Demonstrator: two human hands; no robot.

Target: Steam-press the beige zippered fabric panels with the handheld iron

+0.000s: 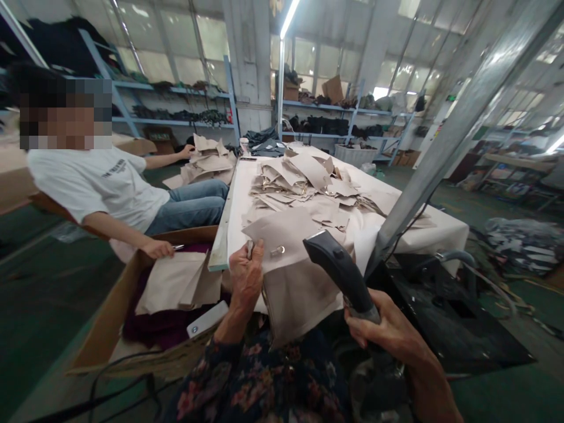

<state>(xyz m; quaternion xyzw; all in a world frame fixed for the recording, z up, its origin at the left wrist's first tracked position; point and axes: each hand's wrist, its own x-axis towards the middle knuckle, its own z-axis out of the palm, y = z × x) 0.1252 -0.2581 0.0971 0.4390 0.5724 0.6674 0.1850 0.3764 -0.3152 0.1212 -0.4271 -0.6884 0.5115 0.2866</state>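
My left hand (247, 271) is closed on the left edge of a beige fabric piece (304, 288), which hangs over the table's near edge toward my lap. A small shiny metal fitting (277, 251) shows on its upper part. In my right hand (382, 322) is a black electric clipper (338, 261), gripped by its lower end, its wide head tilted up and left beside the fabric. Whether the clipper touches the cloth I cannot tell. Just beyond lies a heap of similar beige pieces (299, 176), several with metal fittings.
The white-covered table (423, 241) stretches ahead, with a slanted metal post (440, 135) at its right. On the left a co-worker (110, 188) sits by a cardboard box (101, 317) containing beige pieces and a white phone (207, 320). A black panel (458, 329) stands at right.
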